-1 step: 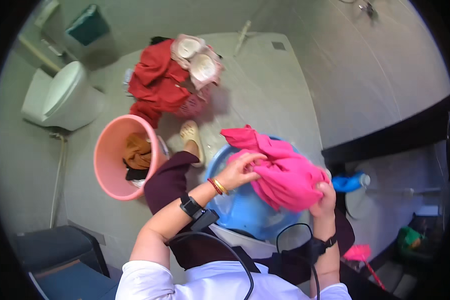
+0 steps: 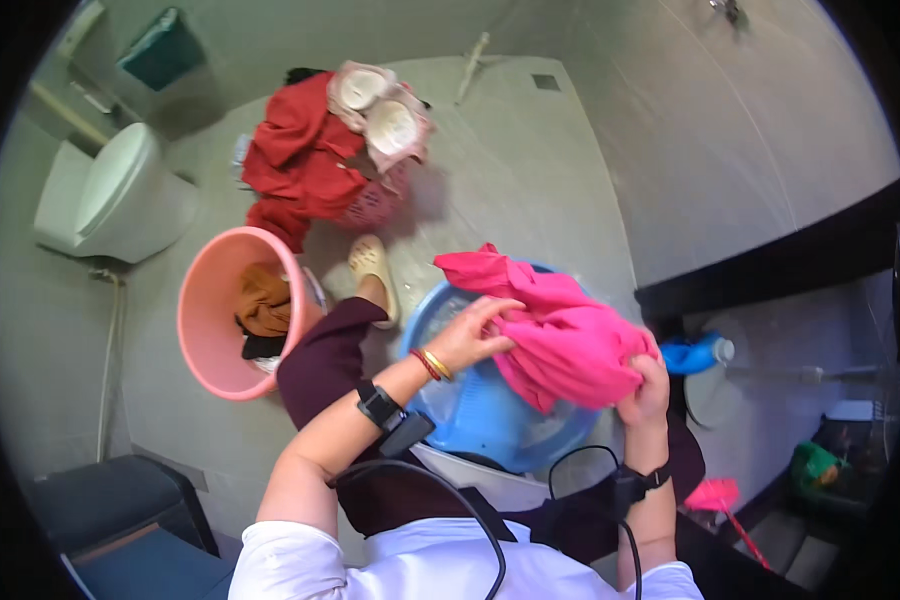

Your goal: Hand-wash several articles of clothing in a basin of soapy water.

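A bunched bright pink garment (image 2: 570, 340) is held up over a blue basin (image 2: 470, 415), covering much of its far and right side. My left hand (image 2: 470, 335) pinches the garment's left part between thumb and fingers. At its right end, my right hand (image 2: 645, 385) is closed round a fold of the same cloth. Some water shows in the basin, partly hidden by the cloth and my left forearm. Both wrists carry black straps, and cables run from them.
Left of my knee stands a pink bucket (image 2: 198, 350) with brown, black and white clothes inside. Beyond it, red clothes (image 2: 300, 150) and a padded bra (image 2: 380, 115) pile on a pink basket (image 2: 378, 205). A toilet (image 2: 110, 200), blue bottle (image 2: 695, 356) and pink brush (image 2: 712, 494) are around.
The whole view has shifted slightly, so the bucket and clothes pile sit a little further left. Both hands keep their hold on the pink garment.
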`<control>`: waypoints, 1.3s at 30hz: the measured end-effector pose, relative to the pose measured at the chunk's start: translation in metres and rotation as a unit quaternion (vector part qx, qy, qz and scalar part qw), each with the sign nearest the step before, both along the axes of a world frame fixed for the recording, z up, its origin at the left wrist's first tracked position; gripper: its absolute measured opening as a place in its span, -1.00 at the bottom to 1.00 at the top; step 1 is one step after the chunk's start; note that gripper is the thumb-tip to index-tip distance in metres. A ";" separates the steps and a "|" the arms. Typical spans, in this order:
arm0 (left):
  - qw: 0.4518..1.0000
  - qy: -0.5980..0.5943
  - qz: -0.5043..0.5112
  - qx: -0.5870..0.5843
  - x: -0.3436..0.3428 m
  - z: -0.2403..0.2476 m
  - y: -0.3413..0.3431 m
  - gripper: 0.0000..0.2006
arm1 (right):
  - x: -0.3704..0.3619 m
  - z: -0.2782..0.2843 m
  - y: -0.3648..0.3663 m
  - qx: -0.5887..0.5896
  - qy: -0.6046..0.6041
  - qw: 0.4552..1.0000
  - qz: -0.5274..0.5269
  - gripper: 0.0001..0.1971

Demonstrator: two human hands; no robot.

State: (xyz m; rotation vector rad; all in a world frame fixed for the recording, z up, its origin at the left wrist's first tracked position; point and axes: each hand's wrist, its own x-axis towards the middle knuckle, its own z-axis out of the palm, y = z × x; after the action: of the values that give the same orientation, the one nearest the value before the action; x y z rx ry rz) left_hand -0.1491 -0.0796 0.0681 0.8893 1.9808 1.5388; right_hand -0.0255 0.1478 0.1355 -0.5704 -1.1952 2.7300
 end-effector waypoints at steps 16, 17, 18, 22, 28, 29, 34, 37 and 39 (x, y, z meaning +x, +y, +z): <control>0.923 0.093 0.172 -0.331 -0.031 -0.192 0.059 -0.08 | 0.038 -0.216 -0.006 0.765 -0.241 0.574 0.163 -0.16; 0.927 0.091 0.139 -0.337 -0.026 -0.200 0.075 -0.10 | 0.036 -0.223 -0.009 0.742 -0.280 0.568 0.219 -0.15; 0.929 0.090 0.106 -0.342 -0.021 -0.208 0.091 -0.12 | 0.035 -0.231 -0.010 0.715 -0.317 0.559 0.275 -0.14; 0.908 0.045 -0.027 -0.416 0.031 -0.210 0.149 -0.16 | 0.055 -0.271 -0.006 0.693 -0.373 0.545 0.291 -0.22; 0.815 0.225 -0.336 -0.416 0.075 -0.245 0.169 -0.39 | 0.084 -0.317 -0.006 0.592 -0.415 0.600 0.343 -0.35; 0.783 0.243 -0.374 -0.434 0.079 -0.257 0.173 -0.45 | 0.087 -0.325 -0.007 0.585 -0.419 0.602 0.345 -0.35; 0.710 0.061 -0.454 -0.535 0.071 -0.317 0.189 -0.61 | 0.078 -0.360 -0.006 0.585 -0.394 0.619 0.346 -0.60; 0.778 0.126 -0.395 -0.472 0.059 -0.316 0.193 -0.67 | 0.076 -0.381 -0.003 0.496 -0.439 0.627 0.409 -0.59; 0.723 0.056 -0.493 -0.481 0.053 -0.306 0.197 -0.69 | 0.084 -0.385 -0.004 0.573 -0.388 0.614 0.380 -0.66</control>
State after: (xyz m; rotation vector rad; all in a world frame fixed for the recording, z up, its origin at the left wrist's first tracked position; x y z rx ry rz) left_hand -0.0964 0.1178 -0.2376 1.1957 1.5213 -0.1811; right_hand 0.0586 0.1440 -0.2498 -1.1720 -3.5033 1.1305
